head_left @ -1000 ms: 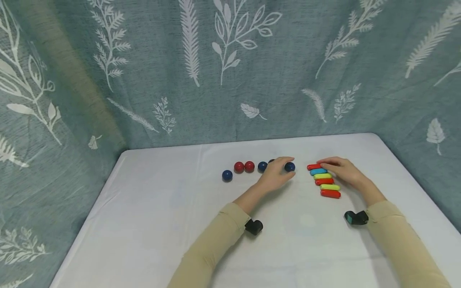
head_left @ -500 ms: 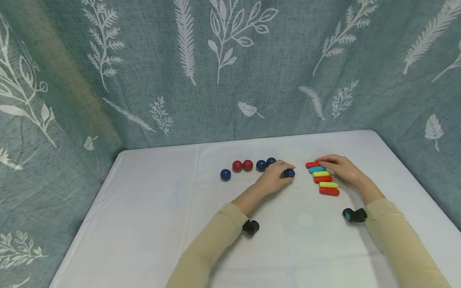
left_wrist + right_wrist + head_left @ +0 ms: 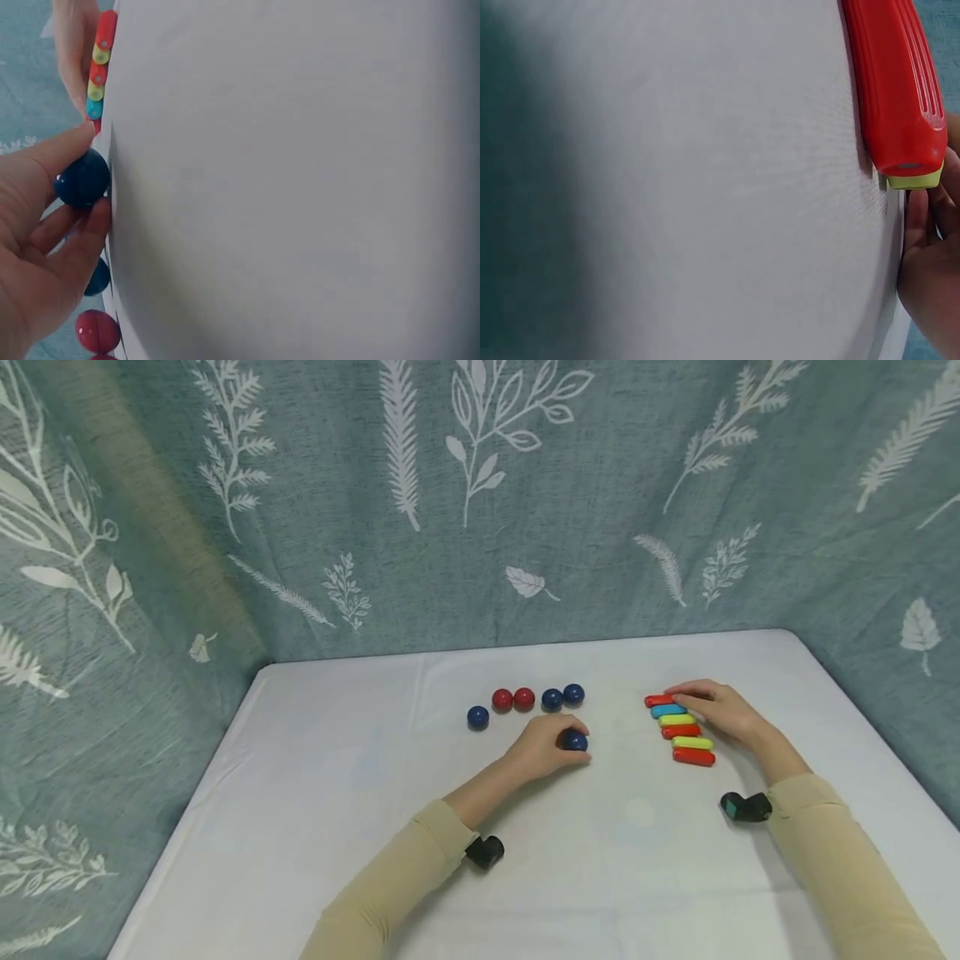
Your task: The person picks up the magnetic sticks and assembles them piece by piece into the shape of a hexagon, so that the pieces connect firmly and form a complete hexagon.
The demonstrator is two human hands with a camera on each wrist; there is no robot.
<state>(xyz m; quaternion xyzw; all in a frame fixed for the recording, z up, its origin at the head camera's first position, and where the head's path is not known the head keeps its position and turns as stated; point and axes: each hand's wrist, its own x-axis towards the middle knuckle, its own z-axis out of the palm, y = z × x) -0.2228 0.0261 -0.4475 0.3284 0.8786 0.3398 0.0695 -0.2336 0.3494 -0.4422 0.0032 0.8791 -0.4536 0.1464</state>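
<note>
My left hand (image 3: 546,747) grips a glossy dark blue ball (image 3: 575,741) between thumb and fingers, in front of the other balls. The left wrist view shows the same blue ball (image 3: 82,178) at close range, thumb on one side and fingertips on the other. At the right, several short plastic sticks in red, blue and yellow-green lie in a slanting column. My right hand (image 3: 722,708) pinches the right end of the farthest red stick (image 3: 658,700), beside the blue stick (image 3: 667,712). In the right wrist view, the nearest red stick (image 3: 900,90) partly hides the hand's fingers.
Behind the left hand stand two red balls (image 3: 513,699) and a pair of blue balls (image 3: 562,697). Another blue ball (image 3: 477,718) sits farther left. White cloth covers the table (image 3: 315,793), and a green leaf-patterned curtain (image 3: 450,593) hangs behind it.
My left hand has taken hold of the blue ball and brought it left and toward me, uncovering the blue pair behind. The right hand stays at the far red stick.
</note>
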